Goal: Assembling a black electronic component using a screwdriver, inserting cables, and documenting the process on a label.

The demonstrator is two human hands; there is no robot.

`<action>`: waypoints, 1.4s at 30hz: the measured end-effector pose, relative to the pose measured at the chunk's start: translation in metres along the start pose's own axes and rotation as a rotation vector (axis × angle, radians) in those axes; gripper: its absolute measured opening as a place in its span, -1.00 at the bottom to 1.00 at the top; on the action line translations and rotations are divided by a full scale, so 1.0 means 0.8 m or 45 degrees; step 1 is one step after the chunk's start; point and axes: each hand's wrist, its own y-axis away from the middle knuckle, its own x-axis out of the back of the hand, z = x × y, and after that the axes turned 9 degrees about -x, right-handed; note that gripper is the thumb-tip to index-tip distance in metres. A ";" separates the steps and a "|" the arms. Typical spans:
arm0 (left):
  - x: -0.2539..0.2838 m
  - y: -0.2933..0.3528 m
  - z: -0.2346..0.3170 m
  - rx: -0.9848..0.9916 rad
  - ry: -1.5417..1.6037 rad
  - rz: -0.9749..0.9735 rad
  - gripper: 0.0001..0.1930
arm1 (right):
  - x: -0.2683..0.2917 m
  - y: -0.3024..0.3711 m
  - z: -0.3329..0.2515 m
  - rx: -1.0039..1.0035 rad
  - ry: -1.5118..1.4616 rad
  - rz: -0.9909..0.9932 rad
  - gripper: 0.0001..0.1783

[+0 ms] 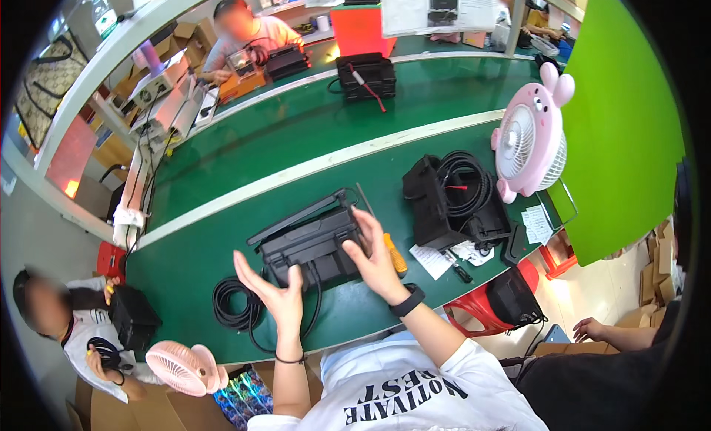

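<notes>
From the head view, attention is drawn straight to the black case (315,246), set down at an angle on the near part of the green bench (200,242), right between the two hands. A handling or positioning step is judged to be in hand here: the case is flanked at both ends, and no tool is held. And look at the left hand (280,301): it is opened wide, fingers spread past the case's left end, the thumb brought up to the near edge. Nothing is seen gripped in it, and whether the edge is truly touched by that thumb cannot be told.

Over to the right hand (374,264), placed at the case's right end, thumb over the front face, fingers stretched upward along the side. Contact seems likely, but thumb and fingers are parted and no closed grip can be made out.

For any lift or turn, a firm hold at both ends would be called for, and care would be needed with the black cable (237,303), coiled just left of the case, one strand led round by its front. The yellow-handled tool (396,255), lying just beside the right hand, would have to be cleared too.
</notes>
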 end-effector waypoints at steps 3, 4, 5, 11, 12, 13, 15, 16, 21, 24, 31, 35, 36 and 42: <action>0.012 -0.049 0.022 -0.675 -0.320 -0.231 -0.07 | 0.007 0.000 -0.007 -0.011 0.032 -0.005 -0.27; 0.010 -0.062 0.035 -0.751 -0.426 -0.415 -0.10 | 0.012 -0.001 -0.006 -0.015 0.038 -0.012 -0.26; 0.011 -0.075 0.039 -0.783 -0.505 -0.578 -0.08 | 0.009 -0.003 -0.001 -0.021 0.011 -0.031 -0.26; -0.017 -0.109 0.032 -0.836 -0.436 -0.720 -0.10 | 0.021 -0.001 -0.020 -0.118 0.140 -0.054 -0.31; -0.021 -0.109 0.028 -0.824 -0.430 -0.675 -0.10 | 0.026 0.008 -0.029 -0.076 0.328 0.017 -0.42; -0.026 -0.109 0.022 -0.814 -0.418 -0.632 -0.11 | 0.034 0.018 -0.041 -0.036 0.487 0.028 -0.50; -0.030 -0.111 0.015 -0.760 -0.435 -0.604 -0.12 | 0.043 0.040 -0.063 0.032 0.778 0.126 -0.68; -0.031 -0.112 0.008 -0.741 -0.449 -0.586 -0.12 | 0.049 0.049 -0.061 0.033 0.779 0.120 -0.68; -0.038 -0.127 -0.019 -0.475 -0.526 -0.614 -0.21 | 0.062 0.063 -0.046 0.185 1.498 0.075 -0.66; -0.048 -0.132 -0.024 -0.461 -0.634 -0.626 -0.22 | 0.061 0.052 -0.031 0.167 1.739 0.119 -0.59; -0.048 -0.128 -0.029 -0.354 -0.530 -0.382 -0.60 | 0.075 0.034 -0.023 0.063 1.653 0.225 -0.77; -0.049 -0.122 -0.033 -0.288 -0.611 -0.424 -0.63 | 0.068 0.048 -0.026 0.258 1.197 0.299 -0.78; -0.051 -0.122 -0.033 -0.287 -0.608 -0.425 -0.63 | 0.062 0.056 -0.031 0.233 1.138 0.309 -0.78; -0.050 -0.122 -0.035 -0.280 -0.592 -0.408 -0.64 | 0.042 0.086 -0.073 0.371 1.146 0.240 -0.76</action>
